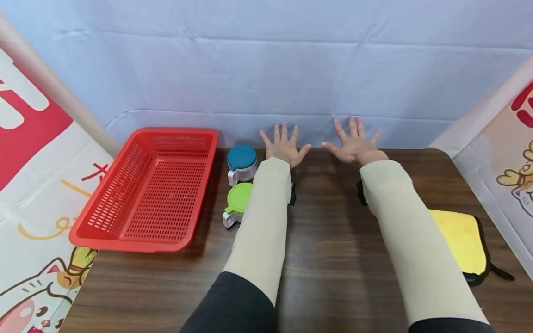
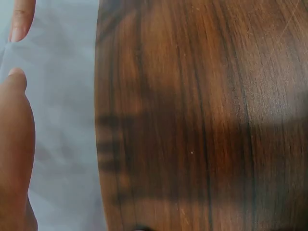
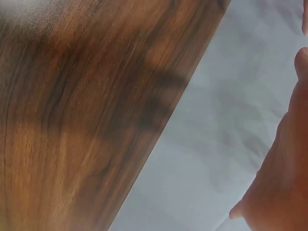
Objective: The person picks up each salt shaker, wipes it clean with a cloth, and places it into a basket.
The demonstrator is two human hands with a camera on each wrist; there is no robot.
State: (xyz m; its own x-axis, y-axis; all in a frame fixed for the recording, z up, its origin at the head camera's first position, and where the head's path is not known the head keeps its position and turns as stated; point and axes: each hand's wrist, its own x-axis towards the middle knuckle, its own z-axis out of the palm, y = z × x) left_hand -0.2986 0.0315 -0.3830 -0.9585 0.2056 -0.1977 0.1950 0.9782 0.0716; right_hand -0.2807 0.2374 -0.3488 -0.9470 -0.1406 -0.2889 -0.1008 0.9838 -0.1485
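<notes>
Both hands reach out over the far edge of the wooden table, fingers spread and palms empty. My left hand [image 1: 284, 147] is just right of a white jar with a blue lid [image 1: 242, 158]. A second jar with a green lid [image 1: 239, 199] stands nearer, partly hidden behind the left sleeve. My right hand [image 1: 353, 144] is held to the right, its thumb pointing toward the left thumb with a gap between them. In the left wrist view, part of the left hand [image 2: 14, 159] shows at the left edge. The right wrist view has the right hand [image 3: 284, 178] along its right side.
A red perforated basket [image 1: 195, 231] stands on the left of the table [image 1: 325, 277]. A yellow cloth-like item with black edging [image 1: 462, 240] lies at the right, partly behind the right sleeve. A pale sheet [image 1: 266, 74] hangs behind the table, with printed sheets at both sides.
</notes>
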